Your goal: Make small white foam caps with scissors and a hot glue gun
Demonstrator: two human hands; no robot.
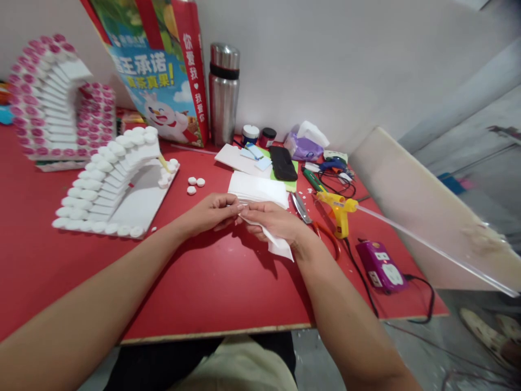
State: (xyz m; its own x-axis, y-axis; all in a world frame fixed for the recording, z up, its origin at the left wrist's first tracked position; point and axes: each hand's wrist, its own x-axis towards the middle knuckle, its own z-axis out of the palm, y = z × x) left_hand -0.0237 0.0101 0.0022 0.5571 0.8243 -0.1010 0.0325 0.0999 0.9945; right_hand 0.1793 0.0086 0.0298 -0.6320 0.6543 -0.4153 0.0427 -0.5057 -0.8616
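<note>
Both my hands meet over the red table, just in front of a stack of white sheets (258, 188). My left hand (215, 212) pinches one end of a white paper strip, fingertips touching those of my right hand. My right hand (271, 220) grips the same white paper strip (279, 247), whose loose end hangs below the palm. Left of the hands lie three small white discs (191, 190). Further left stands a curved white staircase model (108, 184) edged with white discs.
A pink-and-white model (35, 108), printed bag (163, 70) and steel flask (224, 98) stand behind. Orange-handled pliers (301, 208), a yellow glue gun (340, 209) with a long clear stick, and a purple power box (381, 266) with cables lie right, before the table's edge (220, 335).
</note>
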